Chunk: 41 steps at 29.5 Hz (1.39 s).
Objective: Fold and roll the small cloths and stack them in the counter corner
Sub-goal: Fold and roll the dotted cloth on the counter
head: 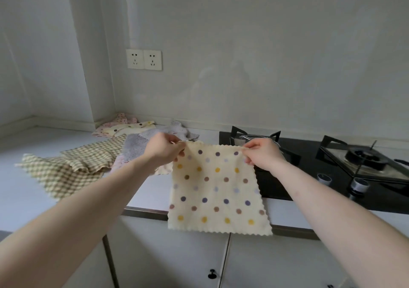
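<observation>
Pinching top corners of cream dotted cloth (218,188): left hand (164,149) on left corner, right hand (263,154) on right corner. Cloth hangs flat below both hands (lower edge past counter (26,199) front). Checked cloth (73,168) lies left of left hand; cloth heap (124,127) beyond it, in corner. Stove (354,166) right of right hand.

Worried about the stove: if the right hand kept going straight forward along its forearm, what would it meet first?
Probably the gas hob: the right hand, pinching the dotted cloth, points toward the near burner's pan support, with the wall behind. Depth is unclear from this view.
</observation>
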### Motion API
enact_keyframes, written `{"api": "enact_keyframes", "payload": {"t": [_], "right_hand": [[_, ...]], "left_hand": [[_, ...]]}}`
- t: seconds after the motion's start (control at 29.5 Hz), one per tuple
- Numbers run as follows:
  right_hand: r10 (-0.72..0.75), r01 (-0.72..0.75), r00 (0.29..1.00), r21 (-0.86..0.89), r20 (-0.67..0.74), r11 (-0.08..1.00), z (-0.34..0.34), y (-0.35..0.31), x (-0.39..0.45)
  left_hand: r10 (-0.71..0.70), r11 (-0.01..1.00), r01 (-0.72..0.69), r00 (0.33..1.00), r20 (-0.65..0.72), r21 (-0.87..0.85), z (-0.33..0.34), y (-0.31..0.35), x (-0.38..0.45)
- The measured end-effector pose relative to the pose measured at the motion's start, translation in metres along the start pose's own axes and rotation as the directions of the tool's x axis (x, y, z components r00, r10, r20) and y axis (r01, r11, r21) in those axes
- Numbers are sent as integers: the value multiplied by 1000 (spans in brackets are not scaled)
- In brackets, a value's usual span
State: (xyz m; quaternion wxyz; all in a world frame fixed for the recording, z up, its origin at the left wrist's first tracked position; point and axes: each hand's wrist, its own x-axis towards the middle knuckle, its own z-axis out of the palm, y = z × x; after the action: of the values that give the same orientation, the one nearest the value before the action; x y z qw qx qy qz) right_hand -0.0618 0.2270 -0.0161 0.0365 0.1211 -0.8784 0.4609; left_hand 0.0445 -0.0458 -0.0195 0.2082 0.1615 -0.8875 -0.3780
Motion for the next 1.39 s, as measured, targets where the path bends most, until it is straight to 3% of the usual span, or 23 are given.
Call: {"api": "enact_keyframes", "payload": {"t": [0.27,0.58,0.85,1.22,1.39], "right_hand": [[-103,98,993,-75,-62,992,-19,-8,3],[-212,227,974,-277,85,934,-33,32,-43],[-243,304,947,-351,209,886,-25,65,-84],[-339,393,916,-310,213,866,-20,89,-96],[-347,428,893,-304,286,851,-21,100,-100]], "left_hand": [[71,992,-71,997,-2,-102,-6,10,-1],[127,991,-132,985,113,32,4,-12,-55],[27,979,-85,956,291,186,19,-31,-90],[30,944,-135,943,330,300,15,-32,-99],[89,850,-225,953,291,476,14,-22,-101]]}}
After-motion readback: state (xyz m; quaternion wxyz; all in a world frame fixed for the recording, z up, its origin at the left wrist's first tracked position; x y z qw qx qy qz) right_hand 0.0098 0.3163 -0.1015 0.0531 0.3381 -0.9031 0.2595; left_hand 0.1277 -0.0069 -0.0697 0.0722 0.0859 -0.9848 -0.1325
